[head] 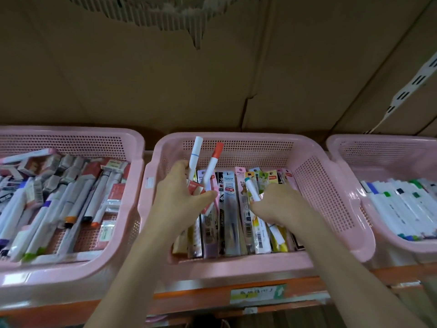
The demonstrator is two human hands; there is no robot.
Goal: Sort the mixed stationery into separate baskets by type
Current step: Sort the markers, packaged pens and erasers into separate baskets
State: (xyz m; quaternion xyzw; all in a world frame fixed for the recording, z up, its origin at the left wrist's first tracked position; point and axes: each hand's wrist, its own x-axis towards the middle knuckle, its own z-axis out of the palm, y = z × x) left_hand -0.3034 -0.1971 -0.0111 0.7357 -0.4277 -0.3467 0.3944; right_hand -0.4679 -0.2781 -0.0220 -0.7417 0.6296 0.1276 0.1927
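Three pink baskets stand in a row on a shelf. The middle basket (326, 185) holds several upright refill packets (230, 209). Over it my left hand (182, 192) grips two white markers, one with a blue band (195, 152) and one with a red cap (214, 159), plus a small red-and-white eraser pack (195, 188). My right hand (279, 204) pinches a white marker with a teal cap (251, 188) among the packets. The left basket (132, 143) holds markers and erasers mixed. The right basket (343, 147) holds white markers laid side by side.
Brown cardboard boxes (212, 79) form a wall right behind the baskets. The shelf's orange front edge (201, 297) carries a paper label (255, 293). A white slotted shelf upright (411, 84) runs diagonally at the upper right.
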